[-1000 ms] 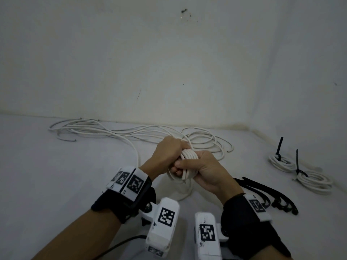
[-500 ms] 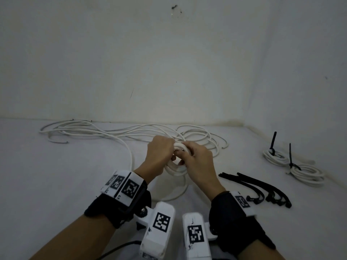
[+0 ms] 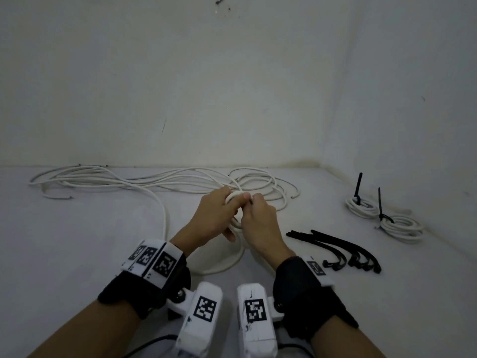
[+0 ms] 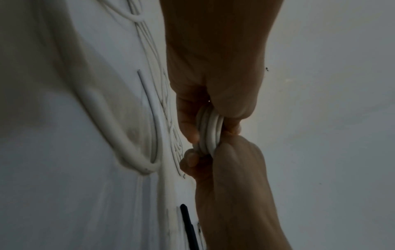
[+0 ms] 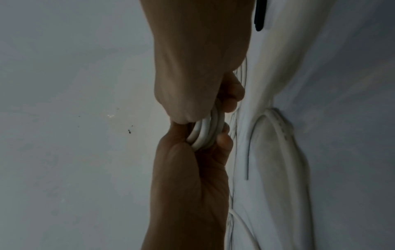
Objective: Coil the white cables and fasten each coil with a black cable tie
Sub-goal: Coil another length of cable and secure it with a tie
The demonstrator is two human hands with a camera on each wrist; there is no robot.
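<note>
A small coil of white cable [image 3: 233, 196] is held upright between both hands above the white surface. My left hand [image 3: 219, 213] grips its left side and my right hand [image 3: 255, 213] pinches its right side, knuckles up. The left wrist view shows the coil's strands [image 4: 209, 132] squeezed between my left hand [image 4: 213, 76] and right hand [image 4: 230, 169]. In the right wrist view the same strands [image 5: 205, 133] run between both fists. A loose length of cable [image 3: 165, 218] trails from the coil to the tangled pile [image 3: 180, 179] behind. Several black cable ties [image 3: 343, 249] lie right of my right wrist.
Two finished coils [image 3: 361, 206] [image 3: 401, 227], each with a black tie sticking up, lie at the right by the wall. White walls meet in a corner [image 3: 320, 161] behind. Bare white surface spreads left of my arms.
Both hands have shifted their hold on the coil. The right hand has turned from wrapping it palm-side up to pinching it with knuckles up. The coil stands more upright.
</note>
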